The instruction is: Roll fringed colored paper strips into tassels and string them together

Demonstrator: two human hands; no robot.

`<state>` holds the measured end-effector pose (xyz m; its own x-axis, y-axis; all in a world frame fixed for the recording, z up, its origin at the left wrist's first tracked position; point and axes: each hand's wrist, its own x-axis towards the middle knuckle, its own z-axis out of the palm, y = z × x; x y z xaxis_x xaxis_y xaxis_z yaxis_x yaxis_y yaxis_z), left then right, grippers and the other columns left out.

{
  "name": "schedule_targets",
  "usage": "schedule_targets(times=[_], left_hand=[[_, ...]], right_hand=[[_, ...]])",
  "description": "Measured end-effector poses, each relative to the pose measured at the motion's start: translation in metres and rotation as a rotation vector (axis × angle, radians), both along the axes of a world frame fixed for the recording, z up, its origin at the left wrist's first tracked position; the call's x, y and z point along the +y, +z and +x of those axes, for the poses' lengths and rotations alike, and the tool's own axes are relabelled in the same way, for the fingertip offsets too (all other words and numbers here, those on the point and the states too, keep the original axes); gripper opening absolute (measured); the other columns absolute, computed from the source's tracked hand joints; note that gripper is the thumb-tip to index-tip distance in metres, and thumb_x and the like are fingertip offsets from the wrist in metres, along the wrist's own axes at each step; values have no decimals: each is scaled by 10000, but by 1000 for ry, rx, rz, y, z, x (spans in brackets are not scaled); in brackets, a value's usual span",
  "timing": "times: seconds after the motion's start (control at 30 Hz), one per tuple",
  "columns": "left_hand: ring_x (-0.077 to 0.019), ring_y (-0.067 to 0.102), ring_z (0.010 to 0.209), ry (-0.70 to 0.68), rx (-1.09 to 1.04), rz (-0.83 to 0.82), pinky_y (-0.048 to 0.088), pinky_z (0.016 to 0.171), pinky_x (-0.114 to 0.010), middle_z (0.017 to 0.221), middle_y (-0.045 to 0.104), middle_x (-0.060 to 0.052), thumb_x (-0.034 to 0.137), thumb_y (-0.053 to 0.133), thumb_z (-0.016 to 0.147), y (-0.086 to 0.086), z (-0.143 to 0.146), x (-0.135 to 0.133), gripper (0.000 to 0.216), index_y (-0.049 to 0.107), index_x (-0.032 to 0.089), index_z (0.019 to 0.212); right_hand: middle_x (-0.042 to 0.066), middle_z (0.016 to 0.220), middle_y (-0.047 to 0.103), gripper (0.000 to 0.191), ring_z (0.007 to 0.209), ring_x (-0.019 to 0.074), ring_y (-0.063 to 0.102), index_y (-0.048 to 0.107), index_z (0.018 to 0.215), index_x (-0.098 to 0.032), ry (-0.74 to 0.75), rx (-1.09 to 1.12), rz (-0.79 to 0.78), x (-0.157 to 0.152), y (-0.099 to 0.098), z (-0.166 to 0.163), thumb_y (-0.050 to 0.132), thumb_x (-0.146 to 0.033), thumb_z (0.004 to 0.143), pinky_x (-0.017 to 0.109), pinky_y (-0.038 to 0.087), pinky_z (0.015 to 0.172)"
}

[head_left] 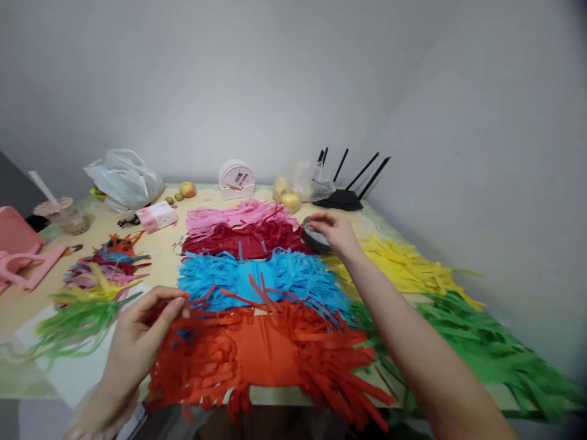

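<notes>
My left hand [149, 333] is closed in a pinch at the left end of the orange fringed paper [266, 354], with a bit of orange strip at its fingertips. My right hand [334, 231] reaches across to a dark roll of tape [321, 245], its bent fingers at the ring's opening. Behind the orange sheet lie fringed sheets in blue [254, 278], dark red [250, 244] and pink [238, 215]. Short clear pieces, apparently tape, sit on the dark red sheet. Yellow [389, 263] and green [481, 342] fringed sheets spread under and beyond my right arm.
Small multicoloured fringe bundles [96, 287] lie at left, near a pink stand [27, 263] and a drink cup [71, 221]. Along the back are a white plastic bag [126, 180], an apple [188, 189], a round white box [236, 177], bagged fruit [290, 200] and a black router [342, 200].
</notes>
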<state>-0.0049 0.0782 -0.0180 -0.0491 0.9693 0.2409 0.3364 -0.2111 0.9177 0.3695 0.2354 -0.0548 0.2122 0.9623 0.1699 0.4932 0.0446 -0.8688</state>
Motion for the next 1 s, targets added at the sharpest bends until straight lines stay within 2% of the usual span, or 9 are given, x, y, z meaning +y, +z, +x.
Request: schedule_targets(times=[0.1,0.13,0.2,0.33,0.5,0.67,0.83,1.0], left_hand=[[-138,671,715,-54,44,98,517,688,-207,786,734,-9,292,654,865,0,12,-10,105,716,207,860],[-143,678,733,-68,54,132,521,708,-218,806,742,-17,275,642,872,0,17,-15,107,721,203,858],[-149,683,761,-81,77,196,523,753,-236,827,751,-24,246,626,881,0,26,-27,113,727,199,863],[-161,684,781,-71,86,221,514,793,-264,840,754,-33,221,612,894,-3,34,-51,119,723,188,868],[-168,678,769,-61,36,179,509,768,-267,837,748,-38,222,618,892,-9,27,-74,108,707,178,851],[-169,664,786,-78,118,192,484,759,-273,834,729,-36,207,590,916,-11,22,-87,118,682,176,849],[-187,646,799,-80,258,291,470,766,-304,819,712,-52,179,574,916,-15,24,-95,125,674,163,843],[-178,672,905,-169,146,201,500,847,-291,953,740,-66,152,523,940,-27,23,-102,188,706,169,980]], right_hand=[[46,943,749,239,836,190,727,627,962,-228,196,207,97,-66,8,-65,677,-411,818,333,597,768],[44,917,751,264,799,191,729,632,950,-227,301,383,120,-90,10,-87,736,-396,775,330,599,739],[24,830,754,279,735,177,730,640,914,-226,422,582,81,-134,15,-126,798,-370,735,302,603,699],[8,793,761,225,763,174,744,658,892,-229,462,687,67,-189,25,-173,809,-319,752,287,615,732],[24,839,766,164,815,197,749,682,885,-227,404,604,171,-216,28,-192,789,-284,776,317,628,763],[30,890,753,101,857,187,730,707,915,-235,404,504,252,-231,18,-198,740,-229,820,323,612,809],[23,903,712,112,857,169,696,691,918,-238,338,565,272,-243,3,-205,729,-203,818,303,588,805],[11,893,686,198,819,146,668,643,983,-239,305,622,228,-250,-5,-204,731,-195,812,274,565,761]])
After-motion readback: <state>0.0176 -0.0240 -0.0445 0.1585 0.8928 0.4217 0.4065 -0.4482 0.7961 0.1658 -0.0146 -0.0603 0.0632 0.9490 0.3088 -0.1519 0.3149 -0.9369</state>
